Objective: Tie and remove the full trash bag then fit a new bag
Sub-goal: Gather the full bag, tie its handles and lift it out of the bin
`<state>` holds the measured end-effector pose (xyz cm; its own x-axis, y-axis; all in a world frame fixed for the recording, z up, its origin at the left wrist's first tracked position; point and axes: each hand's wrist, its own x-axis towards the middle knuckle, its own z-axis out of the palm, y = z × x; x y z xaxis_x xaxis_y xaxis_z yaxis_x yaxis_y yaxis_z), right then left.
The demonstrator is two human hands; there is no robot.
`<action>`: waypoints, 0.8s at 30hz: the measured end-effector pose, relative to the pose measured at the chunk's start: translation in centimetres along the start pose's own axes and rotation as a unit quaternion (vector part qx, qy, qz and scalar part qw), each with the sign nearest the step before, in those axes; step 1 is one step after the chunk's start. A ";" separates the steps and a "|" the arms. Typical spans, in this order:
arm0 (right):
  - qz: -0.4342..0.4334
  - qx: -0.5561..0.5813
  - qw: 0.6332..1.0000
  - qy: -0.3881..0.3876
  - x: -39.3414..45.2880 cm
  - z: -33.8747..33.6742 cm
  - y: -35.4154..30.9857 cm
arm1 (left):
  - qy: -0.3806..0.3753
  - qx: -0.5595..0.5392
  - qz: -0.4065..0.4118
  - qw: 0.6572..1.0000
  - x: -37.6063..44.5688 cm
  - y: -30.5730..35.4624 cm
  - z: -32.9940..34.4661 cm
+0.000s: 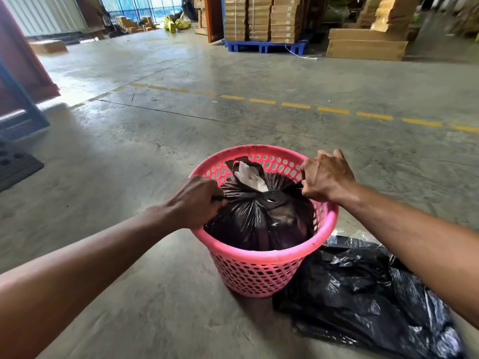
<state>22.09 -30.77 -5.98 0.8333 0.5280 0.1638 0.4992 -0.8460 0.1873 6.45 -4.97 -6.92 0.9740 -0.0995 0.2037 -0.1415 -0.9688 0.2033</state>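
Note:
A full black trash bag (259, 221) sits inside a pink perforated plastic basket (261, 268) on the concrete floor. White paper pokes out of the bag's gathered top. My left hand (194, 200) is closed on the left end of the bag's mouth at the basket's left rim. My right hand (326, 177) grips the right end near the right rim. The two ends are pulled apart across a knot in the middle. A flat, empty black bag (368, 294) lies on the floor to the right of the basket, partly under my right forearm.
Dashed yellow floor line (298, 106) runs across ahead. Stacked cardboard boxes on a blue pallet (264, 46) stand at the back, more boxes (365, 45) to the right. A blue and red frame (23, 99) and dark mat (13, 164) are at the left.

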 end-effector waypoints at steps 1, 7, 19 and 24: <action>-0.006 -0.012 1.000 0.001 -0.1 0.1 0.0 | -0.027 0.010 -0.014 0.999 0.1 -0.2 -0.3; -0.013 0.000 1.000 0.017 -0.6 0.1 0.2 | -0.085 -0.173 -0.036 0.981 0.7 -0.4 -2.1; -0.079 0.388 0.912 0.108 -0.3 -6.4 0.0 | 0.025 -0.735 -0.202 0.647 5.9 4.6 0.6; -0.167 0.392 0.893 0.144 -1.3 -7.9 -0.9 | 0.027 -0.668 -0.158 0.727 6.9 5.5 0.9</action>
<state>18.69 -30.11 1.30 0.5669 0.6629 0.4890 0.8157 -0.3689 -0.4456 12.55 -11.17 -5.29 0.9920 0.1238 -0.0246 0.0061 0.1474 0.9891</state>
